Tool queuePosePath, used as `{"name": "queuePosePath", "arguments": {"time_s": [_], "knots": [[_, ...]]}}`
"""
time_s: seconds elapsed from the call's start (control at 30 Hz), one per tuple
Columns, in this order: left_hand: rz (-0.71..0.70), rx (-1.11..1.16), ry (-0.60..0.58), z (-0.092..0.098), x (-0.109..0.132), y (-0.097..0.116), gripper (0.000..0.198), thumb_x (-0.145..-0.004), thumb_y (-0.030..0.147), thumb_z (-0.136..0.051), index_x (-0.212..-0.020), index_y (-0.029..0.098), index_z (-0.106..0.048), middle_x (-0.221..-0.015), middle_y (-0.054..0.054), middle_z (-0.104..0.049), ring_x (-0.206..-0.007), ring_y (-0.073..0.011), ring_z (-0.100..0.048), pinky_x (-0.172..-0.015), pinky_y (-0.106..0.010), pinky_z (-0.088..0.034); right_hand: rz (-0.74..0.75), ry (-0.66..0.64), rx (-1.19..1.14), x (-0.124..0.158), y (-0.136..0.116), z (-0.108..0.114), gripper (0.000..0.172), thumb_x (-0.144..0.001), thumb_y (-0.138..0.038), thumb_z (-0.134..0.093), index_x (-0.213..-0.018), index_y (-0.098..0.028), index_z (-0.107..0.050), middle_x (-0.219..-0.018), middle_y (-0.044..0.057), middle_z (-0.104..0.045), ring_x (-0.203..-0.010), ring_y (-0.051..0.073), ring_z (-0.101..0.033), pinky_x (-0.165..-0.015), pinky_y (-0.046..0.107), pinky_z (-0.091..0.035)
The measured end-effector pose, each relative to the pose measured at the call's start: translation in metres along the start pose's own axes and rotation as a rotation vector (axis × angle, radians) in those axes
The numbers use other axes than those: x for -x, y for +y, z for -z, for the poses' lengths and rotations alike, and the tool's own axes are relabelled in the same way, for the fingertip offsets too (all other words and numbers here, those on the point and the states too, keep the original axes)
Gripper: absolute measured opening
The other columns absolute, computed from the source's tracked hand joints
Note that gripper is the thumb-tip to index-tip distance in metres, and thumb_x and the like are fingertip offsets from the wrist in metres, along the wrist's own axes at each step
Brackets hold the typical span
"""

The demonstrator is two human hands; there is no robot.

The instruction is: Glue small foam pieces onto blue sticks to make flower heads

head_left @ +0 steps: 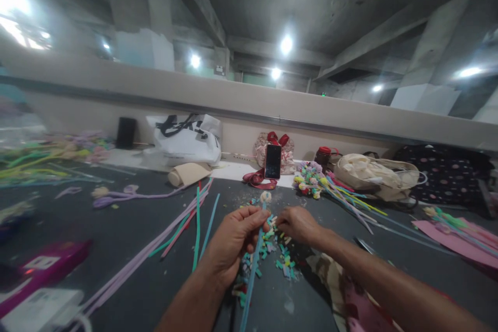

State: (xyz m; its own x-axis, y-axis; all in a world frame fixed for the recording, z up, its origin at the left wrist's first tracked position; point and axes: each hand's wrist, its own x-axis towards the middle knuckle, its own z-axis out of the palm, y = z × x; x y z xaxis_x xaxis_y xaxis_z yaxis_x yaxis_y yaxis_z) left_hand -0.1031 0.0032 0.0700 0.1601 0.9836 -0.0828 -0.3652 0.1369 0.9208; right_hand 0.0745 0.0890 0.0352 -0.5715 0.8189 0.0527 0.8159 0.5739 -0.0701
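My left hand (pixel 232 241) is closed around a long blue pipe cleaner (pixel 251 280) that runs down toward me and ends in a small pale bud (pixel 265 196) above the fingers. My right hand (pixel 298 224) is pinched close beside it, at the top of the same stem; what its fingertips hold is hidden. Under both hands lies a heap of short coloured pipe-cleaner scraps (pixel 278 257) on the dark table (pixel 128 228).
Long pink, green and lilac pipe cleaners (pixel 187 223) lie to the left. A phone (pixel 273 161) stands upright at the back, next to a bunch of finished flowers (pixel 311 179), bags (pixel 189 140) and a red-lidded jar (pixel 323 155). Pink sheets (pixel 455 233) lie right, a magenta box (pixel 46 264) left.
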Motion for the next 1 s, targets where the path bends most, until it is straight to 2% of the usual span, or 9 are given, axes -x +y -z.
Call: {"name": "queuePosePath", "arguments": {"time_s": [0.17, 0.33, 0.4, 0.5, 0.6, 0.73, 0.87, 1.0], "knots": [[0.013, -0.014, -0.024, -0.002, 0.000, -0.002, 0.023, -0.064, 0.033, -0.064, -0.061, 0.014, -0.052, -0.051, 0.006, -0.052, -0.034, 0.0011, -0.034, -0.032, -0.011, -0.021, -0.037, -0.037, -0.002, -0.007, -0.006, -0.005, 0.019, -0.082, -0.031, -0.049, -0.084, -0.014, -0.057, -0.085, 0.002, -0.059, -0.077, 0.015, -0.056, -0.070, 0.034, -0.045], [0.020, -0.016, -0.029, -0.001, 0.000, -0.004, 0.022, -0.064, 0.034, -0.063, -0.062, 0.014, -0.053, -0.053, 0.005, -0.053, -0.035, 0.0005, -0.035, -0.032, -0.011, -0.021, -0.059, 0.028, -0.111, -0.003, -0.011, 0.001, 0.012, -0.081, -0.024, -0.050, -0.080, -0.014, -0.057, -0.077, 0.001, -0.058, -0.070, 0.013, -0.054, -0.066, 0.031, -0.043], [0.029, -0.014, -0.032, -0.001, -0.001, -0.005, 0.023, -0.064, 0.035, -0.063, -0.063, 0.014, -0.053, -0.054, 0.005, -0.053, -0.036, 0.0002, -0.034, -0.033, -0.011, -0.021, -0.058, 0.058, -0.205, 0.003, -0.012, 0.004, 0.008, -0.076, -0.016, -0.050, -0.076, -0.014, -0.057, -0.068, -0.001, -0.057, -0.064, 0.012, -0.052, -0.060, 0.026, -0.040], [0.042, -0.017, -0.053, -0.004, -0.001, -0.007, 0.023, -0.063, 0.035, -0.063, -0.063, 0.015, -0.053, -0.054, 0.005, -0.053, -0.037, -0.0002, -0.035, -0.033, -0.012, -0.020, -0.057, 0.075, -0.391, 0.016, -0.012, 0.008, 0.011, -0.070, -0.011, -0.049, -0.075, -0.015, -0.058, -0.063, -0.002, -0.056, -0.058, 0.010, -0.049, -0.054, 0.020, -0.035], [0.057, -0.029, -0.084, -0.007, 0.000, -0.011, 0.023, -0.063, 0.035, -0.063, -0.062, 0.015, -0.053, -0.053, 0.005, -0.052, -0.037, -0.0007, -0.035, -0.033, -0.012, -0.020, -0.068, 0.040, -0.609, 0.029, -0.013, 0.012, 0.016, -0.069, -0.014, -0.049, -0.080, -0.015, -0.059, -0.062, -0.003, -0.055, -0.056, 0.008, -0.048, -0.050, 0.018, -0.035], [0.089, -0.061, -0.068, -0.011, 0.001, -0.016, 0.024, -0.059, 0.037, -0.065, -0.063, 0.015, -0.055, -0.052, 0.004, -0.053, -0.035, -0.0009, -0.034, -0.033, -0.013, -0.020, -0.124, -0.012, -0.858, 0.042, -0.015, 0.017, 0.016, -0.068, -0.017, -0.048, -0.078, -0.014, -0.060, -0.058, -0.004, -0.054, -0.050, 0.008, -0.050, -0.045, 0.018, -0.038], [0.095, -0.089, -0.083, -0.012, -0.001, -0.022, 0.026, -0.060, 0.039, -0.065, -0.061, 0.014, -0.055, -0.052, 0.004, -0.054, -0.035, -0.0006, -0.035, -0.034, -0.013, -0.021, -0.182, 0.004, -1.005, 0.049, -0.017, 0.020, 0.012, -0.065, -0.020, -0.052, -0.074, -0.014, -0.057, -0.055, -0.003, -0.055, -0.049, 0.009, -0.053, -0.041, 0.017, -0.037], [0.123, -0.079, -0.091, -0.014, -0.002, -0.025, 0.025, -0.060, 0.038, -0.064, -0.060, 0.015, -0.053, -0.050, 0.006, -0.053, -0.033, -0.0005, -0.034, -0.033, -0.013, -0.019, -0.200, 0.013, -1.094, 0.052, -0.017, 0.019, 0.024, -0.062, -0.020, -0.055, -0.086, -0.015, -0.056, -0.061, -0.003, -0.060, -0.051, 0.010, -0.056, -0.040, 0.017, -0.036]]}}
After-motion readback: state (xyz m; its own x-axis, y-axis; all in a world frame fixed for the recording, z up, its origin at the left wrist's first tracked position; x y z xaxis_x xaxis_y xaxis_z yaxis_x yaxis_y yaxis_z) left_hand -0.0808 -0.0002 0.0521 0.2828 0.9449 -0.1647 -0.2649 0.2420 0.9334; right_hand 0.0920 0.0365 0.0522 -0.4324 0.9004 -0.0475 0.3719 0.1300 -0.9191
